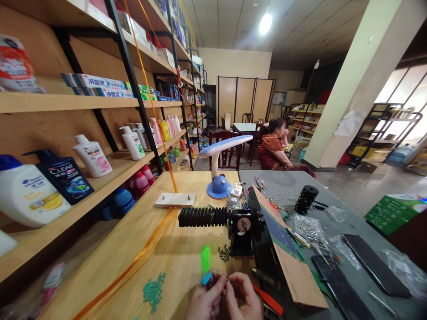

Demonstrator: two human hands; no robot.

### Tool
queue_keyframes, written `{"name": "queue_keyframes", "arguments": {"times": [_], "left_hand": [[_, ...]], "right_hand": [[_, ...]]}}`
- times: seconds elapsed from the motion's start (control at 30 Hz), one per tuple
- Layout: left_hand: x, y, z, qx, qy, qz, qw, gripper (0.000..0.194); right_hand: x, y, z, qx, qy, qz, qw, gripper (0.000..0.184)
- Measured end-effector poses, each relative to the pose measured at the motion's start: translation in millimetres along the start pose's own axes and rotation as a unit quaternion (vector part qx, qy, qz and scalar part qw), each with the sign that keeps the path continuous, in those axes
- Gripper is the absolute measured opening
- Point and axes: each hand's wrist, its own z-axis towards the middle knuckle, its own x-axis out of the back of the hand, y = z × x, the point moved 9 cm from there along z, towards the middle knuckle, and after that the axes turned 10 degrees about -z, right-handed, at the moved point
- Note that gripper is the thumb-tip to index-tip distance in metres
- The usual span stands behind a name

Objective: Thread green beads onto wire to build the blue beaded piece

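Observation:
Low in the head view, my left hand and my right hand meet, fingers pinched close together. Between the fingertips is something small and thin, too small to name. A bright blue piece shows at my left fingers; whether it is held or worn I cannot tell. Just beyond it is a bundle of bright green strands. A black ribbed roller, with coloured thread in its grooves, sticks out leftward from a black machine with a dial. Small dark metal pieces lie before the machine.
Teal small pieces are heaped left of my hands. Orange threads run past a white plate. A blue lamp stands behind. To the right are a cardboard strip, a phone and red-handled tool. A person sits beyond.

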Motion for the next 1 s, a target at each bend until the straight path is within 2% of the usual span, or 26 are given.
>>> {"name": "queue_keyframes", "arguments": {"times": [0.1, 0.2, 0.77, 0.9, 1.0], "left_hand": [[-0.3, 6.1, -0.7, -0.036, 0.006, 0.003, 0.999, 0.056], [-2.8, 6.4, -0.6, -0.039, -0.002, 0.013, 0.999, 0.052], [-9.6, 4.1, -3.8, 0.017, 0.007, -0.021, 1.000, 0.065], [-10.5, 0.8, -2.3, 0.035, -0.008, -0.047, 0.998, 0.063], [-10.3, 1.2, -2.1, 0.036, -0.020, -0.056, 0.998, 0.061]], "right_hand": [[-0.4, -1.4, 0.9, 0.009, -0.009, -0.008, 1.000, 0.039], [1.3, -2.2, 1.8, 0.019, -0.007, -0.013, 1.000, 0.039], [2.3, 5.8, 0.2, 0.009, 0.003, -0.014, 1.000, 0.036], [-0.8, 8.1, -2.9, 0.024, -0.004, -0.028, 0.999, 0.031], [5.6, 9.0, 1.4, 0.059, -0.026, -0.091, 0.994, 0.023]]}}
